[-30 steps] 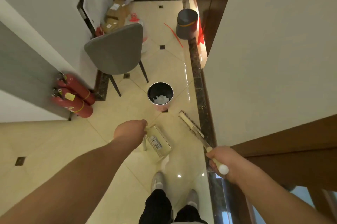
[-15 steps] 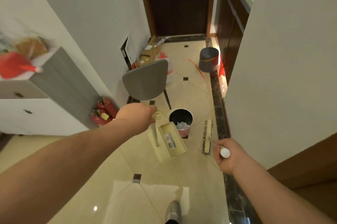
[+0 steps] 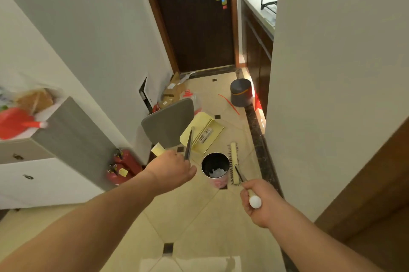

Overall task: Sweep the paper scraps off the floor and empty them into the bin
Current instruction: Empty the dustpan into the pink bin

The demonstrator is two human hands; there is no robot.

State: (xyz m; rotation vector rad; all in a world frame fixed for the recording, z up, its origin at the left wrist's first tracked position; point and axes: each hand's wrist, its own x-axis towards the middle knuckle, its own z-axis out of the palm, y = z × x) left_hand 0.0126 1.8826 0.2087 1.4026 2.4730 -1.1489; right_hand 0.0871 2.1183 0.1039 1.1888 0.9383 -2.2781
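My left hand point(image 3: 171, 167) grips the thin metal handle of a pale yellow dustpan point(image 3: 202, 132), which hangs lifted above and behind a small round metal bin point(image 3: 215, 168). White paper scraps lie inside the bin. My right hand point(image 3: 260, 202) is closed around the white-tipped end of a broom handle. The broom head point(image 3: 234, 162), cream with dark bristles, rests on the floor just right of the bin. The dustpan's inside is turned away, so its contents are hidden.
A grey chair point(image 3: 168, 124) stands behind the dustpan. Two red fire extinguishers point(image 3: 120, 168) lean by the left cabinet. A grey lidded bin point(image 3: 241, 92) sits near the dark door point(image 3: 194, 17). Cardboard and bags point(image 3: 174, 92) lie along the left wall. A white wall point(image 3: 327, 72) closes the right side.
My view has tilted up toward the door. My left hand has raised the dustpan from beside the bin to above and behind it. The broom head has shifted close to the bin's right side.
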